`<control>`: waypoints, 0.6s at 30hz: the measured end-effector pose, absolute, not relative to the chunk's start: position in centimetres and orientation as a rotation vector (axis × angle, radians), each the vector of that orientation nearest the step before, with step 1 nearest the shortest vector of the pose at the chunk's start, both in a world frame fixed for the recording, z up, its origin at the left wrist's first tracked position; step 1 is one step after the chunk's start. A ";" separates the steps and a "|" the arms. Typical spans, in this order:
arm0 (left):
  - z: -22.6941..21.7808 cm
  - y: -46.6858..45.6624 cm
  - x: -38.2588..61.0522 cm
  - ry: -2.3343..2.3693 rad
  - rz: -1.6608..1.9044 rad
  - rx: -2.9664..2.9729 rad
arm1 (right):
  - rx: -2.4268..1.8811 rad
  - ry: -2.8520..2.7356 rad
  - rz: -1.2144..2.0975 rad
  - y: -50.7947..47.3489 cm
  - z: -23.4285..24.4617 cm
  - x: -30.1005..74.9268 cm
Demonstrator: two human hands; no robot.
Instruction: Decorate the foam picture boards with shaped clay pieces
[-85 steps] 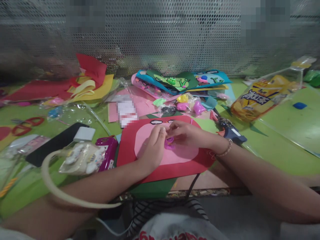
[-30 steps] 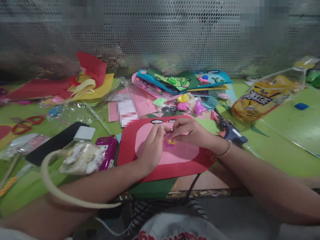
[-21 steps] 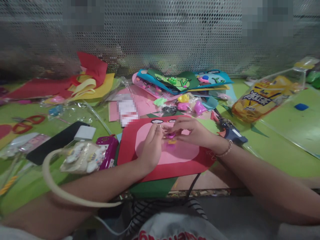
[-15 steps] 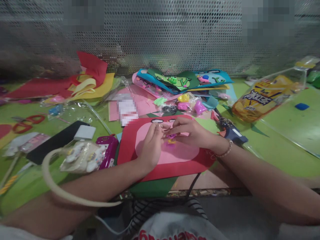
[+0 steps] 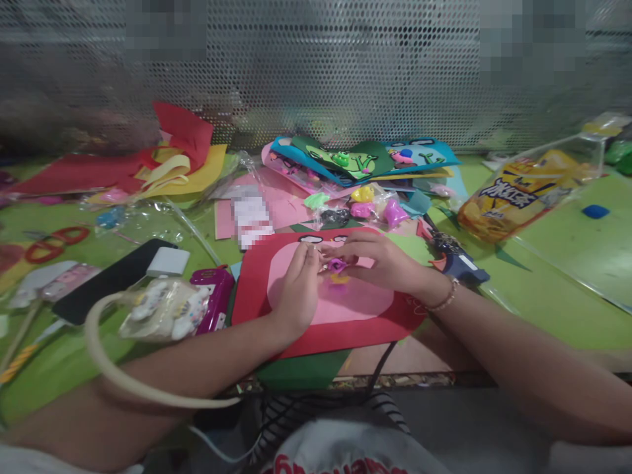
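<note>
Both hands meet over a red foam sheet (image 5: 251,289) that carries a pink oval (image 5: 358,299). My right hand (image 5: 380,260) pinches a small purple clay piece (image 5: 337,265) between thumb and fingers, just above the oval. My left hand (image 5: 299,289) rests curled on the oval, its fingertips closed against the same piece. A small yellow bit (image 5: 338,279) lies on the pink oval right under the purple piece.
A glue gun (image 5: 454,258) lies right of the red sheet, its cord running off the table edge. Bagged clay pieces (image 5: 365,204) and stacked foam pictures (image 5: 365,158) sit behind. A magenta case (image 5: 212,296), a phone (image 5: 111,280), a plush bag (image 5: 162,309) and red scissors (image 5: 49,243) lie left. A snack bag (image 5: 523,191) is right.
The purple piece has been lifted slightly off the pink oval and turned between the fingertips; the yellow bit now shows beneath it. Both hands stayed in place.
</note>
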State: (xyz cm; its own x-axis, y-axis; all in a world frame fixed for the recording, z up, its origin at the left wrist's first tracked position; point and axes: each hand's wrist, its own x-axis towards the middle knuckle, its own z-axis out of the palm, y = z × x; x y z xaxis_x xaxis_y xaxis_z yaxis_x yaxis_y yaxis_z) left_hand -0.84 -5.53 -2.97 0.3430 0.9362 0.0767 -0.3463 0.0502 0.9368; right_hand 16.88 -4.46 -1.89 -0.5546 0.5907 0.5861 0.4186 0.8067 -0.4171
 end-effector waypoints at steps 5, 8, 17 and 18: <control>-3.0 -5.5 -0.8 0.697 1.097 1.129 | -0.702 -2.239 0.315 -4.3 -2.2 16.8; -3.0 -5.4 -0.8 0.687 1.100 1.144 | -0.690 -2.230 0.310 -4.4 -2.1 16.8; -2.9 -5.5 -0.7 0.690 1.099 1.152 | -0.700 -2.267 0.303 -4.4 -2.4 16.9; -2.9 -5.5 -0.7 0.685 1.100 1.148 | -0.696 -2.273 0.314 -4.3 -2.4 16.9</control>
State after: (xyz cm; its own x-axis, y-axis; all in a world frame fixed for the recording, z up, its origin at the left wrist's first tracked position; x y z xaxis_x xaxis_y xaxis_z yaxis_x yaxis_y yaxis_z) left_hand -0.73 -5.54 -2.90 0.3503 0.9315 0.0980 -0.3227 0.0218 0.9462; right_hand 16.90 -4.34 -2.43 -0.5894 0.5665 0.5759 0.3889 0.8239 -0.4124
